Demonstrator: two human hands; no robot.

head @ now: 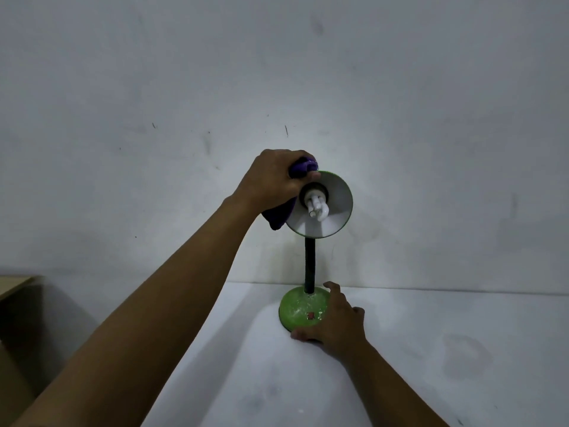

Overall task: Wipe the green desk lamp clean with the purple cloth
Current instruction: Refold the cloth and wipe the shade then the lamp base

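The green desk lamp (334,198) stands on a white table near the wall, its shade tilted toward me so the white inside and the bulb (318,208) show. A black neck (309,263) joins the shade to a round green base (300,308) speckled with white dust. My left hand (274,180) grips the purple cloth (278,215) and presses it against the upper left outside of the shade; part of the cloth hangs below the hand. My right hand (334,323) rests on the front right rim of the base, fingers spread over it.
The white table (431,349) runs right and toward me, with faint smudges on its right part. A grey marked wall (277,72) rises directly behind the lamp. A brown box or piece of furniture (15,318) sits at the left edge, below table level.
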